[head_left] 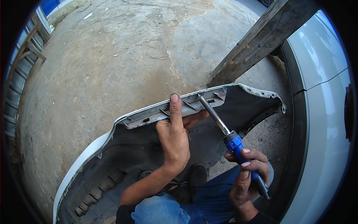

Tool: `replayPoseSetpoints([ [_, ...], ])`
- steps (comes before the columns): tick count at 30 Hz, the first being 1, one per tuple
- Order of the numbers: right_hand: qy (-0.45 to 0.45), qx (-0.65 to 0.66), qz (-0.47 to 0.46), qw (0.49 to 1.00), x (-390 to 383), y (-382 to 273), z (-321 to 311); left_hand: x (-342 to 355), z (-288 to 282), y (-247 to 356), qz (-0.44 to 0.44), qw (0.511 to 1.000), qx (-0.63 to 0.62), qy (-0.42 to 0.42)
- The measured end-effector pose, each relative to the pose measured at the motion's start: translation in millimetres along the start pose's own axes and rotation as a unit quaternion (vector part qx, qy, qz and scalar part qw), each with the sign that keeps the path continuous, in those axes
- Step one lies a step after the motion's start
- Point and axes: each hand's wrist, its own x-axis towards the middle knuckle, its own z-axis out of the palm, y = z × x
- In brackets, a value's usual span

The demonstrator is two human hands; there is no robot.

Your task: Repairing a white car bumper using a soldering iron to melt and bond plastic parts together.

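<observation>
A car bumper cover (140,140), dark inside with a white outer edge, lies across in front of me and over my legs. My left hand (174,143) grips its ribbed grey upper flange (175,110), the thumb pointing up over the edge and the fingers partly hidden beneath. In my right hand (243,183) is a soldering iron (234,143) with a blue handle and a long metal barrel. My fingers close round the handle. The iron's tip meets the flange near its far edge, right of my left thumb.
A wooden post (261,41) rises just beyond the bumper at the right. Along the right side stands a light-coloured car body (324,123). Rough concrete floor (112,56) spreads ahead, and a wooden frame (31,44) stands at the far left.
</observation>
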Motion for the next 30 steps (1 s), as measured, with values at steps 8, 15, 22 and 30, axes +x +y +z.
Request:
replayPoseSetpoints([
  [8, -0.002, 0.002, 0.003, 1.0, -0.3, -0.7, -0.7, 0.0, -0.2, -0.1, 0.002, 1.0, 0.004, 0.001],
  [15, -0.002, -0.021, 0.001, 1.0, -0.5, -0.8, -0.6, -1.1, 0.3, 1.0, 0.002, 1.0, 0.002, 0.001],
  [22, -0.005, -0.047, -0.006, 0.999, -0.7, 0.1, -1.0, -0.4, 0.3, -0.1, 0.003, 1.0, -0.001, 0.002],
  [30, -0.007, -0.04, -0.003, 0.999, 0.0, -0.9, -0.4, 0.3, -0.8, -1.4, 0.002, 1.0, 0.0, 0.002],
])
